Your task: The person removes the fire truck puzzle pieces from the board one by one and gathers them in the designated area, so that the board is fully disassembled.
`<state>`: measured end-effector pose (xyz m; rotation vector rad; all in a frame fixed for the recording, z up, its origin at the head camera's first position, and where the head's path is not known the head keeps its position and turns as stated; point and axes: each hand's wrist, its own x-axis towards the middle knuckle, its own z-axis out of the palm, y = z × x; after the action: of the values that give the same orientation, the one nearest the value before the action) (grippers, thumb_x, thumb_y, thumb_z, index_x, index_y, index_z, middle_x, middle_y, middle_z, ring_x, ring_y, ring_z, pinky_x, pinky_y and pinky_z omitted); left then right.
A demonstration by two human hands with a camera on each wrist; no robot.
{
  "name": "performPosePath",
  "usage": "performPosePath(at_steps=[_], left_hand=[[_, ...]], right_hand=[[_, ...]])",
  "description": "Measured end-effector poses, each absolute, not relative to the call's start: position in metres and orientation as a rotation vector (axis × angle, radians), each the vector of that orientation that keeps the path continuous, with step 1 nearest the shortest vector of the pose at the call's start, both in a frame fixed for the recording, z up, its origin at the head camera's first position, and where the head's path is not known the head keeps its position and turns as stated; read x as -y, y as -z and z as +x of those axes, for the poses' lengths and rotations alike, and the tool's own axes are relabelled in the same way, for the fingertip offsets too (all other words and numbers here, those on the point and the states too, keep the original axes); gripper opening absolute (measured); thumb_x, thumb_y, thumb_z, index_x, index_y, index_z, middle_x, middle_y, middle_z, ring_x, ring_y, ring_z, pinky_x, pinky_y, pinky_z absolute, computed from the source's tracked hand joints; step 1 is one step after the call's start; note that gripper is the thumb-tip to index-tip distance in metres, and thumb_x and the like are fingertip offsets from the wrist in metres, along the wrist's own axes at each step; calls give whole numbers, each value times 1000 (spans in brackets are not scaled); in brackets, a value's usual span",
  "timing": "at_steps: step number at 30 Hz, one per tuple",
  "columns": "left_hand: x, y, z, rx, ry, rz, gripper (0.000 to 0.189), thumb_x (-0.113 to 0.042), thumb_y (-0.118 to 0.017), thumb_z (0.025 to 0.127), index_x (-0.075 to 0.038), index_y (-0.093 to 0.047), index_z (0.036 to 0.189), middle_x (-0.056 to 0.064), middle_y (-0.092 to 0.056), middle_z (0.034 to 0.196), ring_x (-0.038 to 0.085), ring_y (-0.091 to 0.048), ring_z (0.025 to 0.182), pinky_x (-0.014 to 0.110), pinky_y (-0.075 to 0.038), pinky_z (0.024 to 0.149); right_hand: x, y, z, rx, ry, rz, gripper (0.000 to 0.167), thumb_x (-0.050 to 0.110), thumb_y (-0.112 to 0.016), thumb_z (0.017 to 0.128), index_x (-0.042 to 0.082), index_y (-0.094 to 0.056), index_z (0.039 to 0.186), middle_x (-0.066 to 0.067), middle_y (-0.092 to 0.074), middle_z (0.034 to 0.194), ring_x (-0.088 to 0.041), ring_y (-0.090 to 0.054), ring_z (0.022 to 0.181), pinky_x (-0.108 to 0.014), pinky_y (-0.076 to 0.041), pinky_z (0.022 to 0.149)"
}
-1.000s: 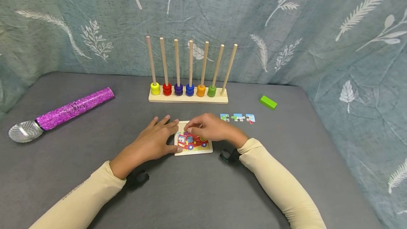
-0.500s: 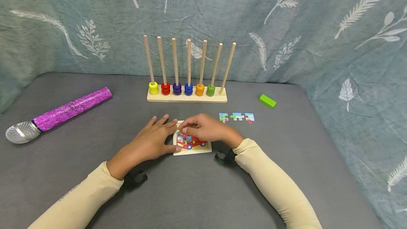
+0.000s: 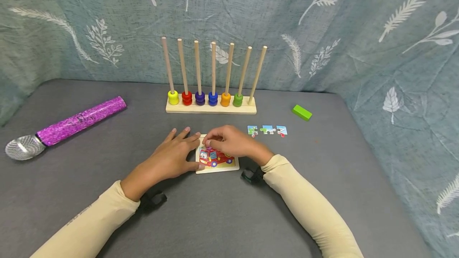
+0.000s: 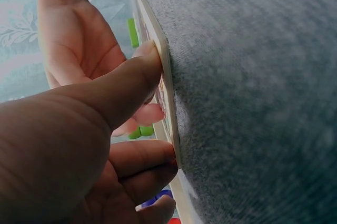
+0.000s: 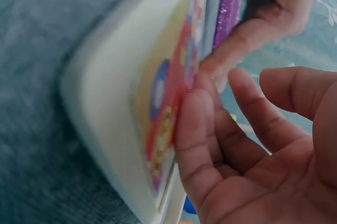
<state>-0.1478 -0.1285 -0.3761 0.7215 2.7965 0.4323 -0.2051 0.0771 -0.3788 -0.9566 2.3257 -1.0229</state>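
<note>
A wooden jigsaw puzzle board (image 3: 223, 170) with a red cartoon truck picture lies flat on the grey table. My left hand (image 3: 172, 156) rests at its left side with fingers spread; in the left wrist view the thumb (image 4: 142, 69) presses the board's border and other fingertips touch its edge. Over the upper left of the picture, my right hand (image 3: 233, 141) pinches a small puzzle piece between thumb and index finger; the fingers mostly hide it. In the right wrist view these fingertips (image 5: 192, 111) meet the picture. Three loose pieces (image 3: 267, 129) lie right of the board.
Behind the board stands a wooden peg rack (image 3: 211, 108) with coloured beads on several upright pegs. A green block (image 3: 302, 112) lies to the right. At the left is a purple glittery microphone (image 3: 80, 121). A patterned curtain (image 3: 229, 15) hangs behind the table.
My right hand has shifted slightly left across the board, toward its upper left corner, then stayed about there. My left hand keeps its place on the board's edge.
</note>
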Motion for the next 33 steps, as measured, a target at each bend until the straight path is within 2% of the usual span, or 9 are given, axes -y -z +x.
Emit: performPosePath(at_steps=[5,10,17,23,25,29,31,33], left_hand=[[130,377,-147,-2805,-429,740,70,-38,-76,84,0,-53,138,18,-40,149,43,-21,142,63,-9,111],[130,377,-146,-2813,-442,737,73,-42,-75,84,-1,-52,139,18,-41,149,43,-22,141,63,-9,111],[131,377,-146,-2801,-474,720,72,-42,-75,84,0,-52,139,17,-41,149,43,-21,141,62,-9,111],[129,377,-147,-2789,-508,727,72,-41,-74,85,1,-52,139,18,-40,149,43,-20,142,59,-11,112],[129,377,-148,-2794,-515,729,73,-41,-75,84,2,-52,139,18,-41,148,43,-21,142,58,-12,112],[128,377,-148,-2799,-516,735,71,-40,-75,84,2,-53,138,18,-41,148,44,-21,141,58,-12,113],[128,376,-148,-2802,-507,740,70,-38,-76,84,2,-54,137,18,-41,148,44,-22,141,58,-12,112],[128,376,-148,-2805,-496,745,69,-37,-76,84,2,-54,136,18,-41,148,44,-22,141,58,-12,112]], right_hand=[[-75,383,-204,-2285,1035,-975,23,14,-53,99,7,-69,115,2,-67,101,-8,-58,79,-24,-48,70],[-76,385,-204,-2275,1066,-994,24,9,-54,98,5,-68,118,-3,-66,111,-9,-58,94,-23,-47,81],[-75,382,-203,-2294,1015,-1040,23,5,-58,97,5,-70,116,-3,-63,102,-11,-52,80,-23,-45,70],[-78,382,-203,-2244,1016,-1035,25,4,-57,97,5,-69,119,-3,-68,111,-7,-54,79,-21,-45,71],[-79,383,-204,-2229,1049,-1026,25,3,-56,97,4,-68,119,-1,-69,105,-6,-52,75,-21,-44,68],[-83,383,-205,-2210,1130,-1007,27,1,-56,96,2,-68,120,3,-61,79,-6,-46,63,-21,-39,60],[-87,383,-205,-2187,1176,-989,28,0,-56,95,1,-67,121,2,-59,76,-6,-47,63,-22,-40,58],[-91,381,-205,-2172,1211,-973,28,-1,-55,95,0,-66,121,0,-64,81,-8,-53,67,-22,-43,60]])
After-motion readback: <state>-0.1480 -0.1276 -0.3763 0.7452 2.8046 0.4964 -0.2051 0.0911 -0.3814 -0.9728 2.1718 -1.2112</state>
